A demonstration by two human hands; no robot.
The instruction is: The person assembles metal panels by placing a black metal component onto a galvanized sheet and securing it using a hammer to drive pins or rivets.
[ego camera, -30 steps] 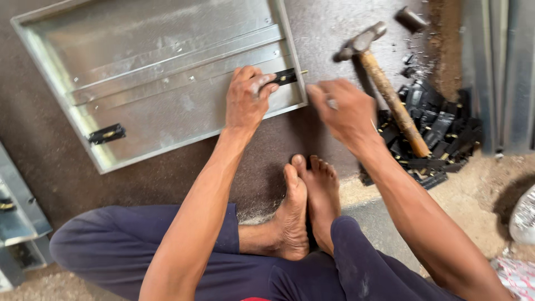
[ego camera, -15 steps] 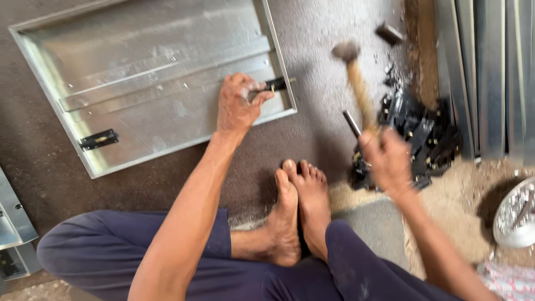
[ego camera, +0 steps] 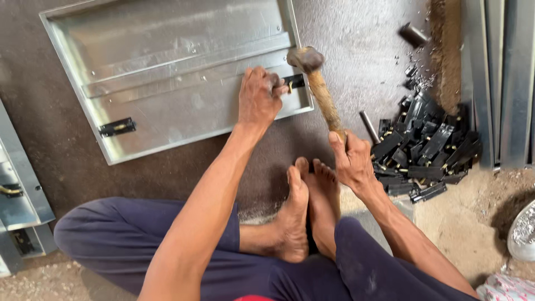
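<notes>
Right hand clenched round hammer handle, left hand (fingers curled) pinning black hinge on metal panel.

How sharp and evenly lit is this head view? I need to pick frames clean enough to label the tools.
Head view: soft, even daylight, with only faint shadows under the feet. The metal tray shows mild glare streaks but no blown-out patches. The hammer head is slightly blurred, while the left hand, right hand and the pile of black brackets are fairly sharp. Straight edges bow a little near the frame borders.
</notes>
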